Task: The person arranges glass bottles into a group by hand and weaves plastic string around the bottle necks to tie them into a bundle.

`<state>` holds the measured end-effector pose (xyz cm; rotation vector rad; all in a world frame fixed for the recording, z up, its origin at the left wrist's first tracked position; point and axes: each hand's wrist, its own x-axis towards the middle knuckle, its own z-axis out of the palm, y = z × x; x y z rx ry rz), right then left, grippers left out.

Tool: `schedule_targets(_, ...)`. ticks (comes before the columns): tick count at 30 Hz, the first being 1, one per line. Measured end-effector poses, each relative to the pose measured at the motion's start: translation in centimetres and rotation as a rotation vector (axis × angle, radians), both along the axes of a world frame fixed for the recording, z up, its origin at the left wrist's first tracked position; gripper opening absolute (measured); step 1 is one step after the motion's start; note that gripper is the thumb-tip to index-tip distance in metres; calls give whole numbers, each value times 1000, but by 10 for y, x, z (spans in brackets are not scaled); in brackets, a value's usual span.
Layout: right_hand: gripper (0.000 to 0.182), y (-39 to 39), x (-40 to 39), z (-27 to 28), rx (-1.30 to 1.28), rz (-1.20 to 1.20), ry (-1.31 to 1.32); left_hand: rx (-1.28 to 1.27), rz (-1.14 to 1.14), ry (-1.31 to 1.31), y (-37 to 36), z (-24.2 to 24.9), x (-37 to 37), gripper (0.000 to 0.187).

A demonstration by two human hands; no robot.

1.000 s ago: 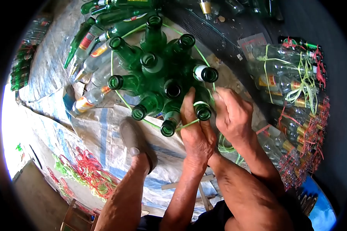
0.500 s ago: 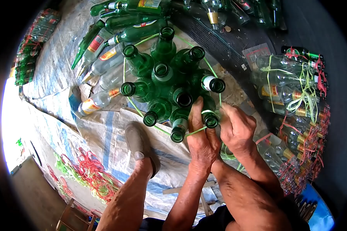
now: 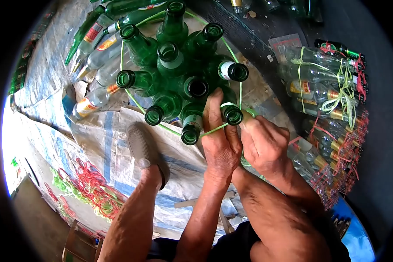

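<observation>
A cluster of upright green glass bottles (image 3: pixel 168 74) stands in front of me, ringed by a loop of light green plastic twine (image 3: pixel 137 105). My left hand (image 3: pixel 220 146) is at the near right bottle (image 3: pixel 232 114), its index finger stretched up one side of the neck and another finger below the mouth. The twine crosses this hand, and a strand also circles that bottle's neck. Beside it, my right hand (image 3: pixel 266 144) is closed in a pinch on the twine, just right of the neck. Its fingertips are partly hidden.
Loose bottles (image 3: pixel 91 102) lie to the left on a striped tarp (image 3: pixel 113 144). Tied bundles of clear bottles (image 3: pixel 323 85) lie at right. A tangle of red and green twine (image 3: pixel 91 187) is at lower left. My shoe (image 3: pixel 146 150) is close to the cluster.
The whole scene has shifted up and left in view. My right hand stays by the bottle neck, with green twine now showing at its fingertips. My left hand keeps its place.
</observation>
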<state>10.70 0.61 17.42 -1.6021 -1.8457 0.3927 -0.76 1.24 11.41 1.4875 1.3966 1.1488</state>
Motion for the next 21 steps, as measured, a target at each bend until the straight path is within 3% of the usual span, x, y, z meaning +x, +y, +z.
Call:
schedule_targets(8, 35, -13, -1, 14, -49, 116, -152, -159, -3, -62, -8, -3, 0, 49)
schedule_targets(18, 27, 8, -11, 49, -131, 358, -322, -120, -10, -42, -2, 2, -4, 57)
schedule_targets(21, 19, 24, -14, 56, -107, 456, -460, -71, 29, 14, 0, 1, 0, 49)
